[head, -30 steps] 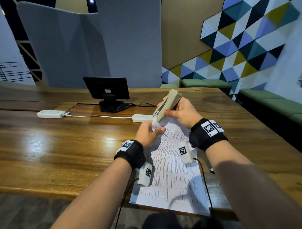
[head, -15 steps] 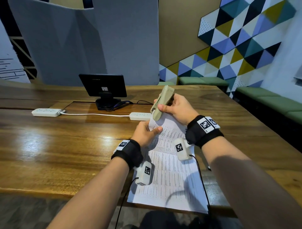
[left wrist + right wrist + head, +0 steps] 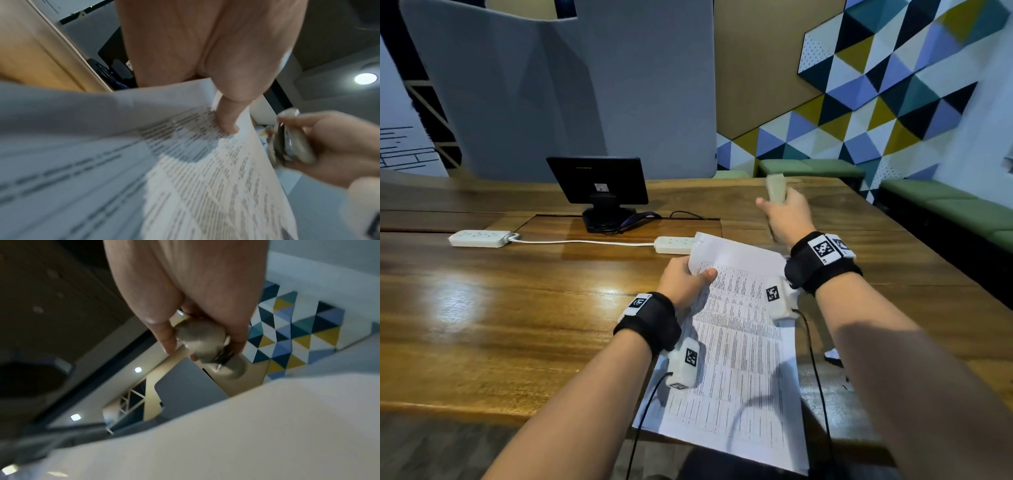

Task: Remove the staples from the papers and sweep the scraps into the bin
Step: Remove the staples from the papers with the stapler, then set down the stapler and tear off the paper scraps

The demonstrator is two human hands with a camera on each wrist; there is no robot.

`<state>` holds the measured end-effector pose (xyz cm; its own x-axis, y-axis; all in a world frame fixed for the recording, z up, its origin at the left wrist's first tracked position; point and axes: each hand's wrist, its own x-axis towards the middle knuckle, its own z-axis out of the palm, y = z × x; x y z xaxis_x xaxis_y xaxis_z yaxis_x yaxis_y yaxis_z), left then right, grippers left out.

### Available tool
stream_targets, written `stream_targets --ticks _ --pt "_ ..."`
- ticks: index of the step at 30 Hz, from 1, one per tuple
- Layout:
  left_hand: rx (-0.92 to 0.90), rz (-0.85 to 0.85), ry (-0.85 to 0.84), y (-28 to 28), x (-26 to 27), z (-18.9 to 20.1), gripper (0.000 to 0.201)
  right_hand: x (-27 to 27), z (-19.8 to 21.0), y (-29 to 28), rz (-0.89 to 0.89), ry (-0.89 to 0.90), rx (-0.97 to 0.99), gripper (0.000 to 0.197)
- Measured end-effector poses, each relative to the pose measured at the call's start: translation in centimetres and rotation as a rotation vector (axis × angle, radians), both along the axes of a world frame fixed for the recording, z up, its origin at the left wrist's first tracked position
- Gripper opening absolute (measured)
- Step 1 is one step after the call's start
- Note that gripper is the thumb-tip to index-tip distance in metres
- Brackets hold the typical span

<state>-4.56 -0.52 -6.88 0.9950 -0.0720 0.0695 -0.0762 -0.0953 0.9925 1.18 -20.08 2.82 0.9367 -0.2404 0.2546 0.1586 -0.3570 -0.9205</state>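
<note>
The room is evenly and moderately lit from overhead. A broad glare patch sits on the wooden table (image 3: pixel 482 325) at nine o'clock of the head view, and soft arm shadows fall across the papers (image 3: pixel 739 342). Wide-angle bending curves the edges. The right hand (image 3: pixel 786 216) is smeared by motion blur. Both wrist views are soft and streaked; a ceiling light (image 3: pixel 365 78) flares at three o'clock in the left one, small lamps at seven o'clock in the right.

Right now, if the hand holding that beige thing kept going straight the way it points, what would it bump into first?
Probably nothing soon. The right hand grips the beige stapler pointing away over bare table; beyond the far edge sits a green bench, though depth is unclear.
</note>
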Motion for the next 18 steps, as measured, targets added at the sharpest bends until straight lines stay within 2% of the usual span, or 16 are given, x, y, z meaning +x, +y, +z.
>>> stream_targets --ticks 2,5,8,10,15,18 --pt "-0.070 0.028 0.056 0.3 0.0 -0.1 0.028 1.4 -2.0 -0.9 -0.120 0.200 -0.206 0.048" --pt "-0.128 0.069 0.142 0.9 0.4 -0.6 0.029 2.5 -5.1 -1.6 -0.126 0.481 -0.395 0.045" --pt "-0.110 0.107 0.173 1.6 0.9 -1.1 0.028 3.1 -6.9 -1.6 -0.088 0.548 -0.713 0.048" --pt "-0.085 0.102 0.184 1.8 1.0 -1.2 0.029 3.2 -7.5 -1.7 -0.083 0.606 -0.813 0.054" --pt "-0.108 0.121 0.272 1.9 1.2 -1.9 0.026 1.8 -7.6 -2.2 0.051 0.578 -0.795 0.036" --pt "-0.112 0.154 0.292 1.8 1.2 -1.9 0.029 2.4 -8.0 -3.0 0.058 0.580 -0.725 0.039"
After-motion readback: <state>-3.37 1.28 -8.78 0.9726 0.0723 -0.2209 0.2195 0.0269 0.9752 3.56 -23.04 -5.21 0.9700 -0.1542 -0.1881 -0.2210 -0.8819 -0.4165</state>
